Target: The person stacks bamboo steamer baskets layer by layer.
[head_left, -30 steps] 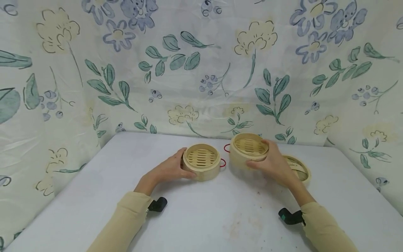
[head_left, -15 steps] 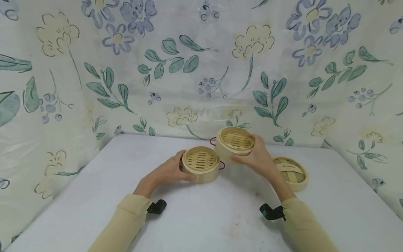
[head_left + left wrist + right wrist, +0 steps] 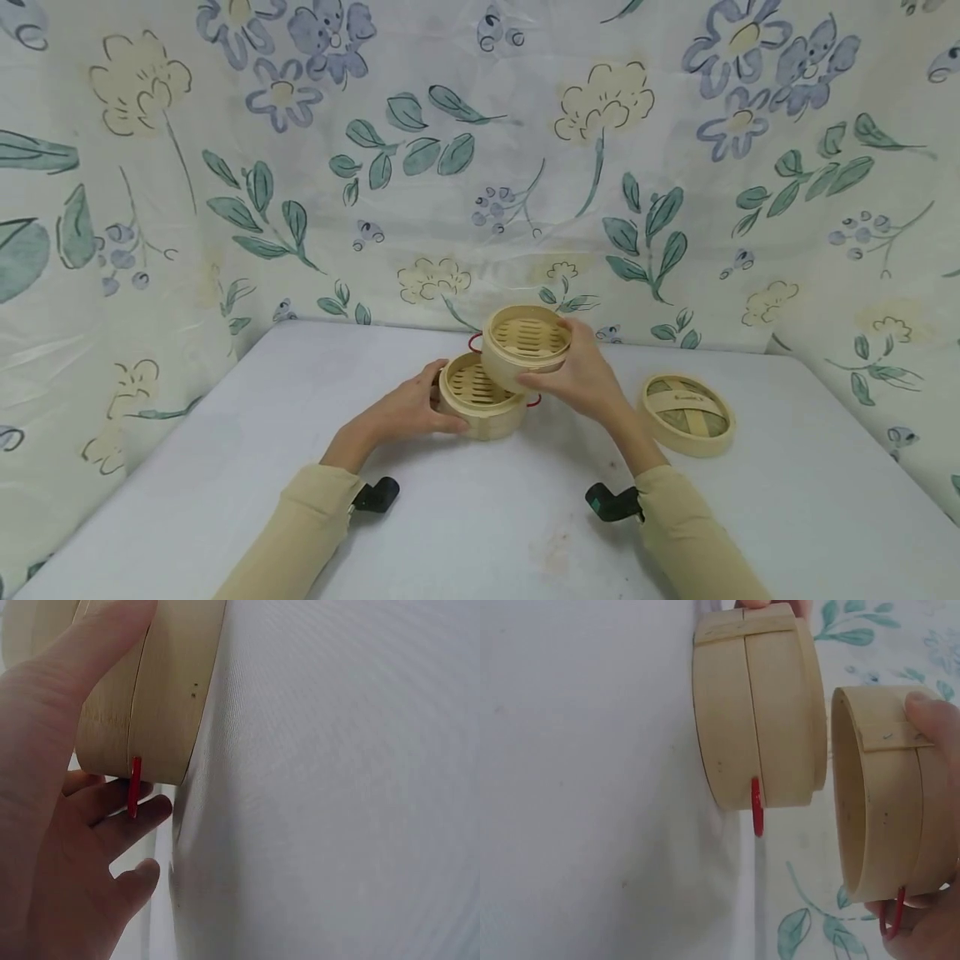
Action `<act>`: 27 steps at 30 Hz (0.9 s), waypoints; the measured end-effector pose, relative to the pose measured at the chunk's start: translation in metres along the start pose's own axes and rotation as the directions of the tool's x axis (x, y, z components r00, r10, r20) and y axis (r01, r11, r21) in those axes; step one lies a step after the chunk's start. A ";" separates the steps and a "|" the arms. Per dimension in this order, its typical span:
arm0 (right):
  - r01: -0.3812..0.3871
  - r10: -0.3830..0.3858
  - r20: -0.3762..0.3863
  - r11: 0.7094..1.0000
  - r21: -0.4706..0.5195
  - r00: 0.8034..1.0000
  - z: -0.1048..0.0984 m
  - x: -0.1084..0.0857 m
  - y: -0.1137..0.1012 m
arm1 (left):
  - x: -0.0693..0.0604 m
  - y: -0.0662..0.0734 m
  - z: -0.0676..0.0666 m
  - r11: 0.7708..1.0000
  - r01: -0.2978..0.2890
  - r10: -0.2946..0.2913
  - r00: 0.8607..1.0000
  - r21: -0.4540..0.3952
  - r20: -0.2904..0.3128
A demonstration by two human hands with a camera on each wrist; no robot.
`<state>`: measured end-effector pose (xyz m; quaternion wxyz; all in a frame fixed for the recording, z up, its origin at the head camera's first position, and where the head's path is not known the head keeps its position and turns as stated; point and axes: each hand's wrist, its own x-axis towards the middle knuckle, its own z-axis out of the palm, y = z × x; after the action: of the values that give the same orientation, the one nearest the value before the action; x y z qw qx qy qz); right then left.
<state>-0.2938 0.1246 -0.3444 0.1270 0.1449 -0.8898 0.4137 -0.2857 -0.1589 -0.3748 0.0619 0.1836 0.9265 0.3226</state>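
Observation:
A round bamboo steamer basket (image 3: 491,421) with a slatted floor stands on the table, its left side gripped by the left hand (image 3: 401,408). A red loop shows on its side in the left wrist view, beside the fingers (image 3: 131,825). The right hand (image 3: 588,375) holds a second steamer basket (image 3: 525,333) in the air, thumb in front and fingers behind. This raised basket overlaps the right rear part of the standing one in the head view. In the right wrist view a gap separates the standing basket (image 3: 761,712) from the held one (image 3: 889,810).
A round woven bamboo lid (image 3: 688,415) lies on the white table (image 3: 465,525), to the right of the right forearm. Patterned cloth (image 3: 315,208) with flowers and leaves hangs behind the table and at both sides. A dark device sits at each wrist.
The right hand has carried its basket leftward, from beside the standing basket to partly over it. More of the lid now shows. The left hand keeps its grip in about the same place.

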 end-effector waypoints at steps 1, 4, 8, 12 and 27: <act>-0.002 0.002 0.004 1.000 -0.005 1.000 0.001 -0.001 -0.001 | 0.000 0.000 0.000 1.000 -0.001 0.001 1.000 -0.003 -0.001; -0.003 0.003 0.015 1.000 -0.009 1.000 0.005 -0.001 -0.003 | 0.001 -0.002 0.000 1.000 -0.007 0.006 1.000 -0.017 -0.007; -0.007 0.007 0.032 1.000 -0.002 0.999 0.012 0.000 -0.007 | 0.002 -0.004 0.001 0.999 -0.008 0.008 1.000 -0.036 -0.006; 0.005 -0.004 0.048 1.000 -0.006 0.999 0.020 0.001 -0.013 | 0.002 -0.005 0.000 0.998 0.000 0.000 1.000 -0.056 -0.004; -0.006 0.008 0.035 0.998 -0.065 0.999 0.039 -0.002 -0.032 | 0.001 -0.005 -0.001 0.990 0.017 -0.018 1.000 -0.142 -0.005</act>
<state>-0.2840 0.0747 -0.3474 0.1147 0.1448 -0.9054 0.3822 -0.2886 -0.1626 -0.3771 0.0749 0.1694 0.9030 0.3877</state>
